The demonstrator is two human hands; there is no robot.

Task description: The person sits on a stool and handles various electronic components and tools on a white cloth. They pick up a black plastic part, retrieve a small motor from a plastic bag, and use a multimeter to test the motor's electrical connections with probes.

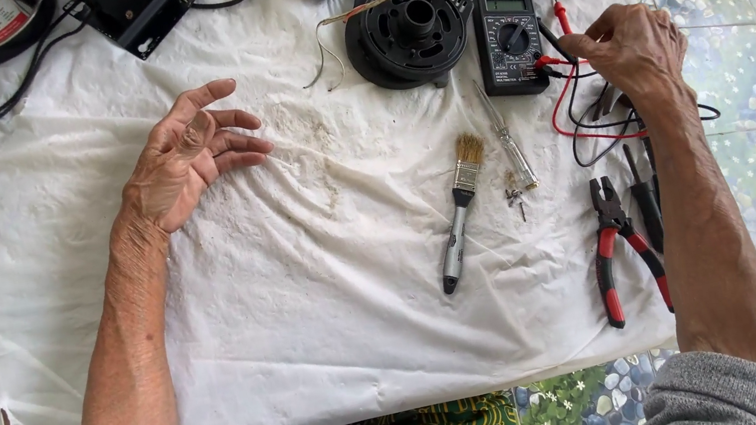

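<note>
Red probe lead (554, 61) pinched in right hand (636, 50) fingers beside multimeter (511, 42), left hand (182, 157) open, empty.

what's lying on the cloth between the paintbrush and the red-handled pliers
In the head view, a clear-handled screwdriver and a few small screws lie between the paintbrush and the pliers; otherwise only white cloth.

Left hand (187, 157) empty over white cloth (309, 284); right hand (633, 49) seemingly pinching multimeter (510, 40) probe leads (566, 61).
</note>
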